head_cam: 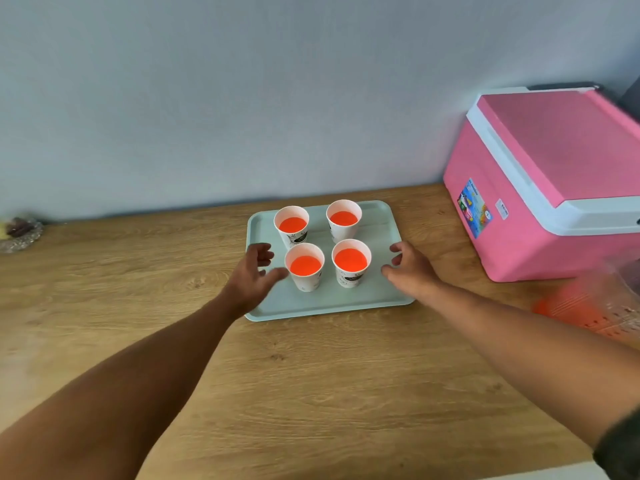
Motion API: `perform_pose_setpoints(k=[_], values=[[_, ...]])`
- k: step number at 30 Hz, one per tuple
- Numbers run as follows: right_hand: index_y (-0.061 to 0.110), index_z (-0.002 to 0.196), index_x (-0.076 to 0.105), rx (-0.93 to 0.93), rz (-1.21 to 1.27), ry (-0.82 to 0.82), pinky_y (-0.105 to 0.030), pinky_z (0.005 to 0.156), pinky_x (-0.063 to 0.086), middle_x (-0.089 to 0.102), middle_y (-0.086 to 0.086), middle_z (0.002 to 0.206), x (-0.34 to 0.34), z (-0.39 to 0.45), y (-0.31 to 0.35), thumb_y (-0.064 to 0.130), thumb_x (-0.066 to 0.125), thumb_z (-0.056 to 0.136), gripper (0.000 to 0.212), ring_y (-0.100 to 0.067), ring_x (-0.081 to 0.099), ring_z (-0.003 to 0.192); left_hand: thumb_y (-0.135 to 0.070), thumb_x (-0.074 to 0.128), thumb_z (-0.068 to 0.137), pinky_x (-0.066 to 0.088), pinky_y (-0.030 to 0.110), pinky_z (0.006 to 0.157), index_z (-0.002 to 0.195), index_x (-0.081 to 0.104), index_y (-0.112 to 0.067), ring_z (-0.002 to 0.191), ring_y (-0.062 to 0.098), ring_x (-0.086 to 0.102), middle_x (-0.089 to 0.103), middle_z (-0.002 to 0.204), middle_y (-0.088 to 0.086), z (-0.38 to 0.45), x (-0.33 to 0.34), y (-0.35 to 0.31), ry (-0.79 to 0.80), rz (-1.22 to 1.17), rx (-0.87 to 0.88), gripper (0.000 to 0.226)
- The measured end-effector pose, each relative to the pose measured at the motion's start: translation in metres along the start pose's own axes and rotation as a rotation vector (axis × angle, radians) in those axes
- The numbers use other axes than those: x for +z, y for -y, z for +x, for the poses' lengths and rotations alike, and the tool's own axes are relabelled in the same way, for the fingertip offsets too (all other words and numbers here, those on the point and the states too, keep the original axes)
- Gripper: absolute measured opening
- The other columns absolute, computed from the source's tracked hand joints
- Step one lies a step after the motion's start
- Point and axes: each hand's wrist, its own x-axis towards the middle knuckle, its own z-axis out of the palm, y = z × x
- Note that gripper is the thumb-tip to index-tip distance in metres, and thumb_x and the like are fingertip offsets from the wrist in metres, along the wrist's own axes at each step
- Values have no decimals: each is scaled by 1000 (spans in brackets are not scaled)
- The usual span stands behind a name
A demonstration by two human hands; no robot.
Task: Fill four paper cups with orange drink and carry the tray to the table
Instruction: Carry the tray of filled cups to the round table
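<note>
A pale green tray lies on the wooden counter near the wall. Several white paper cups stand on it in a square, each holding orange drink: back left cup, back right cup, front left cup, front right cup. My left hand hovers over the tray's left edge, fingers spread, holding nothing. Over the tray's right edge, my right hand is also open with curled fingers. Whether either hand touches the tray I cannot tell.
A pink and white cooler box stands at the right against the wall. A blurred clear jug with orange drink sits at the right edge. A small glass dish rests at the far left. The wooden counter stretches toward me.
</note>
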Motion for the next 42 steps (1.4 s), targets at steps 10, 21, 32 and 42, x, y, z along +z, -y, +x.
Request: perform_pose_setpoints(k=[10, 21, 32, 42], values=[[23, 139, 56, -81, 78, 115, -34, 93, 52, 64, -5, 122, -15, 59, 30, 27, 80, 90, 55, -24, 65, 111, -19, 75, 85, 51, 39, 96, 144, 46, -14, 119, 23, 60, 58, 135, 2, 60, -26, -6, -85, 110, -124, 66], [41, 146, 50, -267, 57, 306, -47, 111, 49, 61, 4, 138, 4, 84, 52, 43, 93, 69, 88, -17, 56, 129, -18, 91, 72, 54, 35, 99, 144, 47, -21, 114, 17, 65, 62, 133, -1, 97, -11, -21, 69, 97, 52, 85], [31, 131, 55, -287, 109, 254, -47, 104, 53, 65, 6, 133, 6, 85, 50, 39, 92, 77, 67, -23, 65, 118, -26, 93, 70, 55, 34, 95, 139, 49, -21, 113, 18, 65, 62, 132, -2, 111, 0, -28, 143, 152, 102, 83], [37, 147, 49, -328, 115, 308, -44, 99, 54, 62, 6, 140, 5, 84, 52, 36, 89, 83, 75, -22, 62, 115, -26, 94, 70, 52, 19, 85, 137, 50, -20, 108, 14, 65, 63, 127, -5, 116, -3, -28, 180, 164, 124, 81]])
